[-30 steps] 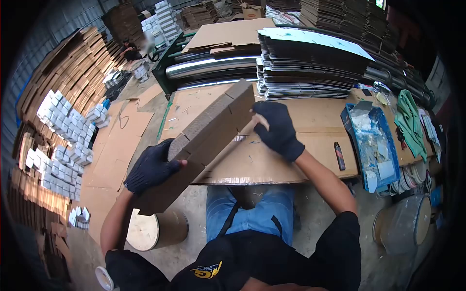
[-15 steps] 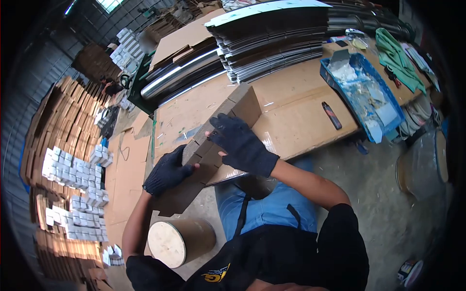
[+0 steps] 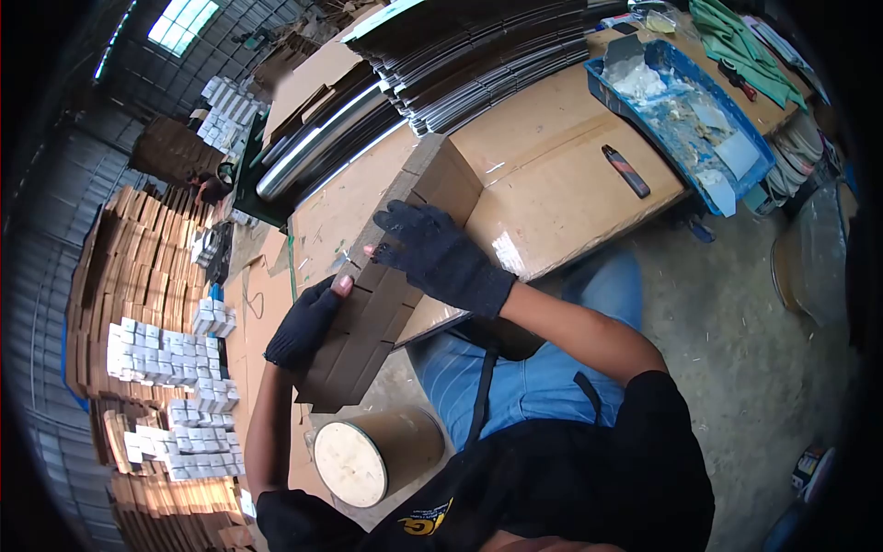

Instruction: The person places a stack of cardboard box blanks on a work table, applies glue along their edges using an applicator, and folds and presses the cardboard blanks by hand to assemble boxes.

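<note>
A bundle of slotted brown cardboard sheets (image 3: 354, 336) stands on edge, slanting across the near left edge of the work table (image 3: 552, 175). My left hand (image 3: 308, 322), in a dark knit glove with a bare thumb tip, grips the bundle's left side; most of its fingers are hidden behind the cardboard. Gloved the same way, my right hand (image 3: 441, 253) lies over the bundle's upper edge near its middle. Its fingers are bent onto the cardboard, with one bare fingertip at the edge.
Dark stacked sheets (image 3: 487, 69) stand at the table's back. A box cutter (image 3: 625, 172) lies right of the bundle, near a blue tray (image 3: 759, 170) of whitish scraps. Below the table is a round drum (image 3: 349, 465). White box stacks (image 3: 166, 363) stand left.
The view has shifted, so the table sits higher in it. My left thumb has moved up onto the bundle's edge, and my right hand has slid slightly along it.
</note>
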A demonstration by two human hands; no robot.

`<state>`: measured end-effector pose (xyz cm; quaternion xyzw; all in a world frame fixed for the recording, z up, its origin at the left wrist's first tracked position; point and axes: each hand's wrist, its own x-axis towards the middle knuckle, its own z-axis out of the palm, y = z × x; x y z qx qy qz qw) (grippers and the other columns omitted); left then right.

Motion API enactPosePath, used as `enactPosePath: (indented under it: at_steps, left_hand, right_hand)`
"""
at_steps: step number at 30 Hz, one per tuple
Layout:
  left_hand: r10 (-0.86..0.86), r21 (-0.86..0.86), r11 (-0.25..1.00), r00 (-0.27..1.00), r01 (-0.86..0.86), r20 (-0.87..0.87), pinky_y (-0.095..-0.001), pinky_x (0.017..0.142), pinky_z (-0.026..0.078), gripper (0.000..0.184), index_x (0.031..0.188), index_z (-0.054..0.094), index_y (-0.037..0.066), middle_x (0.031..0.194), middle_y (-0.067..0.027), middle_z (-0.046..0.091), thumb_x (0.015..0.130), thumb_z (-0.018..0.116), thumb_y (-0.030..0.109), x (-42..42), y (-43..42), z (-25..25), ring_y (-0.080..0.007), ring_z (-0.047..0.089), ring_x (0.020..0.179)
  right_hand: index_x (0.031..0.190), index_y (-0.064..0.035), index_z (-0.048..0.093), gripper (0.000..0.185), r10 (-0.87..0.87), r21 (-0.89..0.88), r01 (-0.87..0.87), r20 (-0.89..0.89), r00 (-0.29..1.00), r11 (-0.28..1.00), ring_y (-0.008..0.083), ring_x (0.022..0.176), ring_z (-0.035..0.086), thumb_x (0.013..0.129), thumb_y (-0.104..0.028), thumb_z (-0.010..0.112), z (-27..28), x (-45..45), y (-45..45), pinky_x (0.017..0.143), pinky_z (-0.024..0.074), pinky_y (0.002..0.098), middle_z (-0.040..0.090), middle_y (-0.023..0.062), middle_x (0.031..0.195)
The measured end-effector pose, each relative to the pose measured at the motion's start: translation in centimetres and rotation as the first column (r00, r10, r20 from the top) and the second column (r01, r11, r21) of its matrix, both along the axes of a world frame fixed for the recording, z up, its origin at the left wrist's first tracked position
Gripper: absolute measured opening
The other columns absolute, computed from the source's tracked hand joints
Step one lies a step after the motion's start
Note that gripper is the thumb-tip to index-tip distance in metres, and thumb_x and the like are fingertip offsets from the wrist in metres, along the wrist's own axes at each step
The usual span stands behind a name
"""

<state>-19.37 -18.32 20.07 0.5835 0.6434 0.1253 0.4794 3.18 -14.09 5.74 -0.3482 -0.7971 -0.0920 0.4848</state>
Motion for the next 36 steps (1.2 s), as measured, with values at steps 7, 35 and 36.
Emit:
enactPosePath:
  at_steps: [7,35,36]
  left_hand:
    - [-0.007,0.034,0.999,0.989,0.012,-0.145,-0.0301,0.091,0.050,0.068,0.134,0.063,0.000,0.117,-0.0081,0.069,0.101,0.054,0.059,-0.7,0.7,-0.3,-0.0159,0.063,0.104]
    - [0.018,0.025,1.000,0.994,-0.016,-0.112,-0.0299,0.099,0.045,0.063,0.134,0.063,0.001,0.122,-0.0054,0.068,0.103,0.053,0.055,0.2,0.3,0.2,-0.0137,0.059,0.110]
    - [0.012,0.028,1.000,0.994,-0.009,-0.110,-0.0299,0.099,0.045,0.063,0.134,0.063,0.001,0.122,-0.0054,0.068,0.103,0.053,0.055,0.4,0.2,0.3,-0.0137,0.059,0.110]
  right_hand:
    - [0.148,-0.0281,0.053,0.055,0.015,0.025,-0.014,-0.020,1.000,1.000,0.0356,0.143,0.042,0.096,-0.012,0.063,-0.3,-0.2,0.6,0.117,0.0344,0.0522,0.047,0.0162,0.149]
    - [0.138,-0.0275,0.062,0.039,-0.030,0.072,0.022,0.113,0.993,0.997,0.0316,0.139,0.047,0.100,-0.021,0.059,0.3,0.5,1.8,0.118,0.0333,0.0547,0.056,0.0116,0.140]
    - [0.138,-0.0275,0.062,0.039,-0.037,0.075,0.028,0.115,0.993,0.997,0.0316,0.139,0.047,0.100,-0.021,0.059,0.3,0.4,1.8,0.118,0.0333,0.0547,0.056,0.0116,0.140]
